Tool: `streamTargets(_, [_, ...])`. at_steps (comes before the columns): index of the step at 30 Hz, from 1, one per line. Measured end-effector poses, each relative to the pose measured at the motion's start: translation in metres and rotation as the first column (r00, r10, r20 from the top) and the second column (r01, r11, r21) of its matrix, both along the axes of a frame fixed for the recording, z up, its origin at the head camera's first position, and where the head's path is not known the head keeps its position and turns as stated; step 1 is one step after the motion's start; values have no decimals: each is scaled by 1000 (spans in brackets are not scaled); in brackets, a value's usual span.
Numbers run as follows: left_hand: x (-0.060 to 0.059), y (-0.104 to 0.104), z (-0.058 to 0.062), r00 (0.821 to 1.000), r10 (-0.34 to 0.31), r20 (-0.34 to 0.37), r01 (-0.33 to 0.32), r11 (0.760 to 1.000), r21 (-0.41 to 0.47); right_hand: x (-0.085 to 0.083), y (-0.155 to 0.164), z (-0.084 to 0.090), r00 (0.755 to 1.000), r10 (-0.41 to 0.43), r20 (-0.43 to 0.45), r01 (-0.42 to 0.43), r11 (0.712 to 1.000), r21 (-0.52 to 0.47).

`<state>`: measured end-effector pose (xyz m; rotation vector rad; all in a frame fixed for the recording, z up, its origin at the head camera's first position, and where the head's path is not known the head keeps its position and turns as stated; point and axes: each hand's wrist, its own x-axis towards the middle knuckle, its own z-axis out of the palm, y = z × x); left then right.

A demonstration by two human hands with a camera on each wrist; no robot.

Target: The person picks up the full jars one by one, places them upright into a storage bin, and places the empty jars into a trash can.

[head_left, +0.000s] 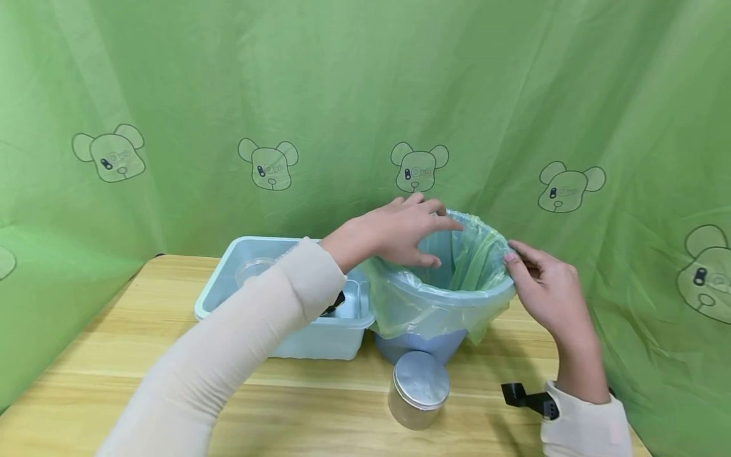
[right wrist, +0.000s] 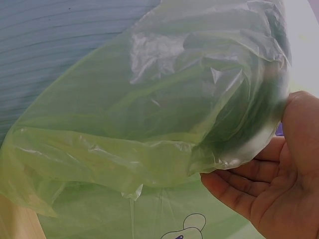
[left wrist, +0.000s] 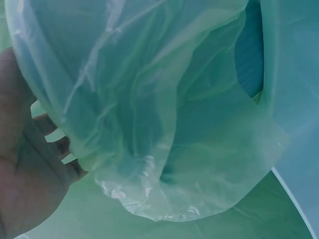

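Observation:
A light-blue trash can stands on the table, lined with a thin translucent green trash bag folded over its rim. My right hand pinches the bag at the right side of the rim, thumb and fingers on either side of the edge. In the right wrist view, the bag's overhang hangs down the outside of the can. My left hand is over the left and back part of the can's mouth, fingers spread and holding nothing. The left wrist view has this hand beside the bag-covered rim.
A light-blue basin stands left of the can, with a clear round container and a small black item inside. In front is a lidded silver tin. A green curtain hangs behind the wooden table.

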<state>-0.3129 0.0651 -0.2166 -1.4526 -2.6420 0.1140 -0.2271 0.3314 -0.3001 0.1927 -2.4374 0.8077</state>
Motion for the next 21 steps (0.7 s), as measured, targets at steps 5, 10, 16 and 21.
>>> streamTargets(5, [3, -3, 4, 1000, -10, -11, 10, 1000, 15, 1, 1, 1, 1000, -6, 13, 6, 1000, 4])
streamTargets(10, [7, -8, 7, 1000, 1, -23, -1, 1000, 10, 1, 2, 0, 1000, -8, 23, 8, 1000, 5])
streamTargets(16, [14, -17, 9, 998, 0, -61, 1, 1000, 22, 1, 2, 0, 1000, 1, 22, -1, 1000, -7])
streamTargets(21, [23, -28, 7, 995, -33, -95, 38, 998, 42, 0, 0, 0, 1000, 2, 19, -2, 1000, -6])
